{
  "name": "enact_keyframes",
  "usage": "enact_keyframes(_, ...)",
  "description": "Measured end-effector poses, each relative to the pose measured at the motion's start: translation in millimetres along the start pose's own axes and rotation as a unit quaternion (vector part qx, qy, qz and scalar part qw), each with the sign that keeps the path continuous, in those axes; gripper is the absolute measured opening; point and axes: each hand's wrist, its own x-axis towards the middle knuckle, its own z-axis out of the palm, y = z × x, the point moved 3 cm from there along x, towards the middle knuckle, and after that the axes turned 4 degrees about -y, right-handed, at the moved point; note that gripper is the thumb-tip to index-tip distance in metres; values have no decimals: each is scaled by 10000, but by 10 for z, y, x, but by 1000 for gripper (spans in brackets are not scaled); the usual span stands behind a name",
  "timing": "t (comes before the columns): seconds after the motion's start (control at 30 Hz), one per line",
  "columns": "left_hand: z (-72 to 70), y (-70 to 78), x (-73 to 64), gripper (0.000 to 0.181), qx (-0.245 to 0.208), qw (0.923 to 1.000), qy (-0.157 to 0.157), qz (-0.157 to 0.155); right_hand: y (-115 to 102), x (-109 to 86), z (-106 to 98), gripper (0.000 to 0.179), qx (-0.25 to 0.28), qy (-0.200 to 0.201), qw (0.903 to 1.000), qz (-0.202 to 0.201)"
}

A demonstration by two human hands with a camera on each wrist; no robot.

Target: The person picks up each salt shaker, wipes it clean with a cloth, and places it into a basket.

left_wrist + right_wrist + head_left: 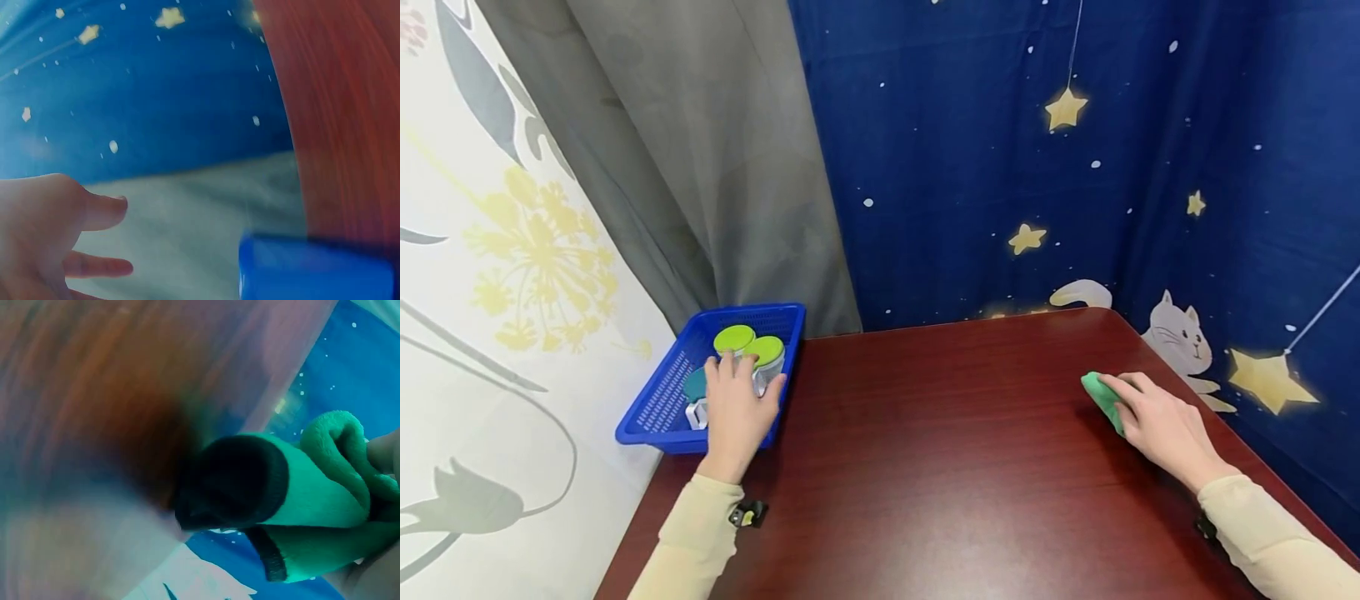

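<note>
My right hand (1172,429) grips a folded green cloth (1103,402) by the right edge of the table. In the right wrist view the cloth (325,497) is fuzzy, bent into loops, with black edging. At the left, my left hand (737,412) reaches over a blue plastic basket (647,435), its fingers spread. Inside the basket stand two clear containers with lime-green lids (733,337), a teal item (696,385) and a white handle-like piece (697,414), partly hidden by the hand. The left wrist view shows thumb and fingers (103,212) extended with nothing between them.
Both hands are over a dark red wooden table (925,433). A grey curtain (760,208) and a blue star-patterned curtain (955,167) hang behind it. A white floral-print curtain (512,292) runs along the left side, close to the basket.
</note>
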Motion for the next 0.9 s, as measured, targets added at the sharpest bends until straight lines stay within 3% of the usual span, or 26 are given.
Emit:
enact_keyframes(0.13,130,203,-142,56,-351,9993,-84,55,48,-87,95,53,170,-586,9977,296)
enact_keyframes(0.33,349,446,-315,65,-575,9978,-306,-107,82,-167,200,52,182,-1315,9901,467)
enact_keyframes(0.57,582,776,-355,71,-800,9900,-1043,-509,9,-209,272,53,-43,-1448,9875,625)
enact_keyframes(0.9,813,1049,-441,77,-727,9846,-1422,-717,-139,-73,194,65,125,-1848,9779,971)
